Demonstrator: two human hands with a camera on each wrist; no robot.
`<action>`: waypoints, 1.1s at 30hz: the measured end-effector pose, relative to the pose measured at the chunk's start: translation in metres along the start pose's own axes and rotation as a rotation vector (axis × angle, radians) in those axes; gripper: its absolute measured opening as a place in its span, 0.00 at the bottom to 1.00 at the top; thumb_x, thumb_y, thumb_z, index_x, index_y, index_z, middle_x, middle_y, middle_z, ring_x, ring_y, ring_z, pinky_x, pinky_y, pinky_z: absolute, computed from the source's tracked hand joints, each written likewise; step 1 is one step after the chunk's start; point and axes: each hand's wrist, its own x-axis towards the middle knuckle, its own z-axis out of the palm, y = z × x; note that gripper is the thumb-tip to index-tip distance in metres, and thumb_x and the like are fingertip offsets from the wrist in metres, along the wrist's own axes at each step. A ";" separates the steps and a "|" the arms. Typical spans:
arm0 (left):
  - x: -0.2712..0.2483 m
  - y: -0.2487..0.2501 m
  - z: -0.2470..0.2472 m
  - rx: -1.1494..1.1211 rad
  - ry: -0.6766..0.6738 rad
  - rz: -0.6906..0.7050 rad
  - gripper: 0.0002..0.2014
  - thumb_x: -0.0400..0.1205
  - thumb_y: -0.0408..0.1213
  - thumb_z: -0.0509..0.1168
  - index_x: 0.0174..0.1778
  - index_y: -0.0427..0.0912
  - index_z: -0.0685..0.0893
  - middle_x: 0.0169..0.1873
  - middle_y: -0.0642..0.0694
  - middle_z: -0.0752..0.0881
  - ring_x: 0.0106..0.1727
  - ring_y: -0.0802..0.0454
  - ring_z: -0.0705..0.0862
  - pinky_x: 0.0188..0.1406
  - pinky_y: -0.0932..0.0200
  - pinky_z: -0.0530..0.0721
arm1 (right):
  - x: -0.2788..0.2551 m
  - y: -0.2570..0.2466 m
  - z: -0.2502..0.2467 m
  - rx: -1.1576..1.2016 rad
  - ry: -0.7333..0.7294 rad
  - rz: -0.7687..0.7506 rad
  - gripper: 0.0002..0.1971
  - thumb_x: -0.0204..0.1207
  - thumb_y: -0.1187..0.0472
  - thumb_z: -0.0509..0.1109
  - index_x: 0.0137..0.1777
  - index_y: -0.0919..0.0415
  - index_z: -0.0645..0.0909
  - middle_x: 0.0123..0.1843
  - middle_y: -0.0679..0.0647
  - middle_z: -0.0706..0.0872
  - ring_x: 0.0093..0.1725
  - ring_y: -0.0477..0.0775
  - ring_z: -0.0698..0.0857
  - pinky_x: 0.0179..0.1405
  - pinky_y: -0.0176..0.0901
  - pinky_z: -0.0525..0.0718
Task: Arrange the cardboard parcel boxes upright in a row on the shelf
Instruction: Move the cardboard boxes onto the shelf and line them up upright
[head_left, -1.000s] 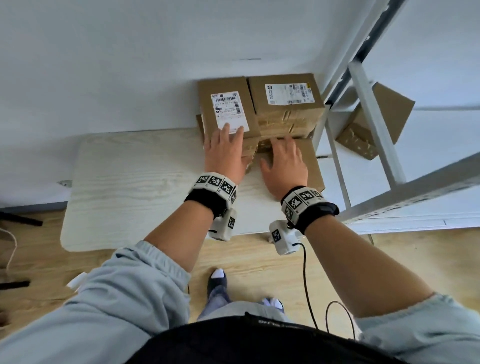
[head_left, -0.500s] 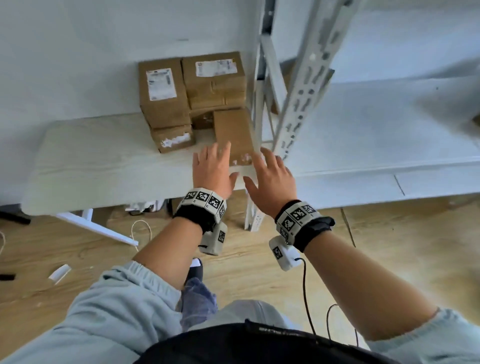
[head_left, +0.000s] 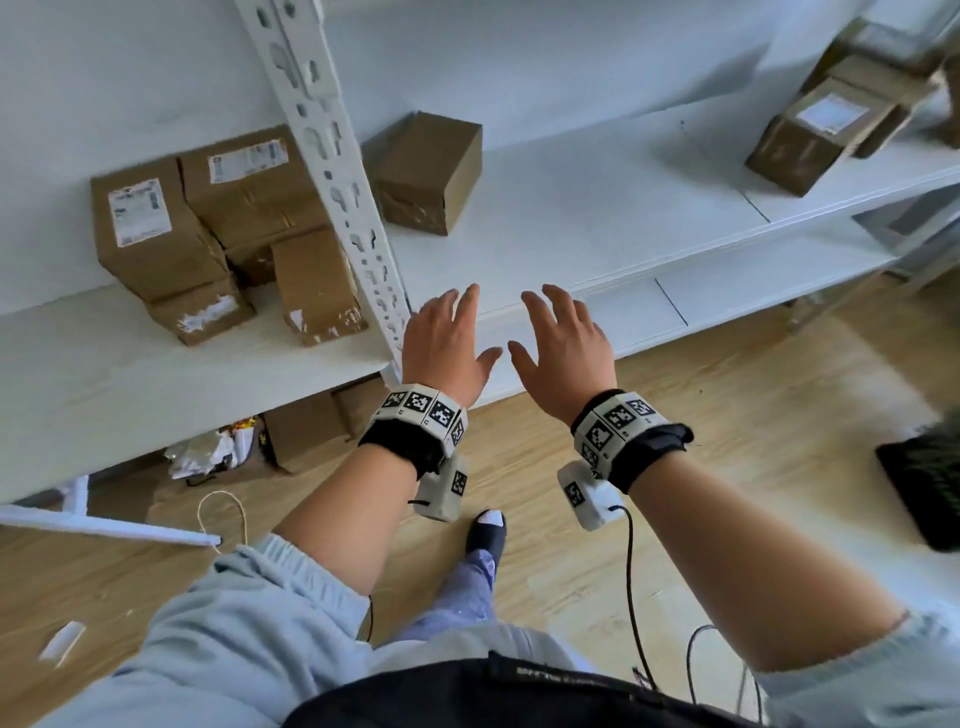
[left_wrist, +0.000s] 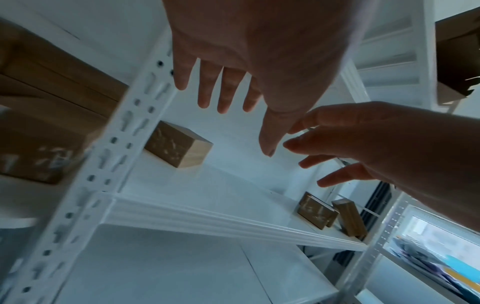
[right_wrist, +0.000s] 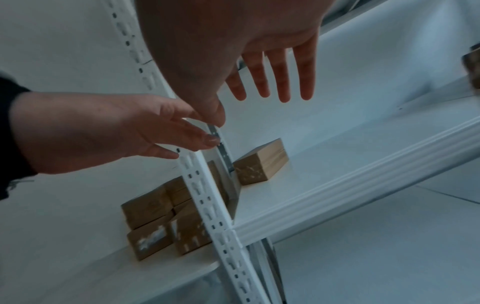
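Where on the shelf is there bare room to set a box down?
The shelf is bare between the lone box beside the post and the boxes at the far right. Left of the post, the stacked boxes crowd the table's back; its front is bare.

The shelf post (head_left: 332, 171), just left of the left hand (head_left: 444, 343), hides part of the stacked boxes (head_left: 249, 192) behind it. Far right of the right hand (head_left: 563, 348), more boxes (head_left: 826, 124) blur (labels unreadable) and run off the edge.
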 end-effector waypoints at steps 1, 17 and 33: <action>0.010 0.010 0.004 -0.011 -0.005 0.014 0.39 0.80 0.52 0.70 0.83 0.43 0.61 0.79 0.40 0.70 0.79 0.41 0.67 0.79 0.45 0.65 | 0.002 0.012 -0.003 0.000 0.010 0.021 0.29 0.79 0.49 0.70 0.77 0.60 0.72 0.77 0.62 0.74 0.69 0.67 0.78 0.57 0.60 0.83; 0.236 0.210 0.071 -0.164 -0.115 0.356 0.41 0.79 0.53 0.72 0.84 0.43 0.60 0.79 0.40 0.70 0.79 0.41 0.68 0.76 0.45 0.69 | 0.097 0.234 -0.077 -0.098 0.152 0.410 0.29 0.80 0.49 0.69 0.78 0.60 0.70 0.78 0.62 0.73 0.69 0.66 0.77 0.59 0.60 0.83; 0.409 0.417 0.153 -0.173 -0.222 0.257 0.45 0.77 0.52 0.74 0.85 0.46 0.58 0.78 0.41 0.70 0.75 0.38 0.72 0.71 0.44 0.74 | 0.193 0.480 -0.123 -0.027 0.184 0.471 0.28 0.78 0.49 0.70 0.76 0.58 0.70 0.76 0.61 0.73 0.68 0.66 0.77 0.61 0.58 0.82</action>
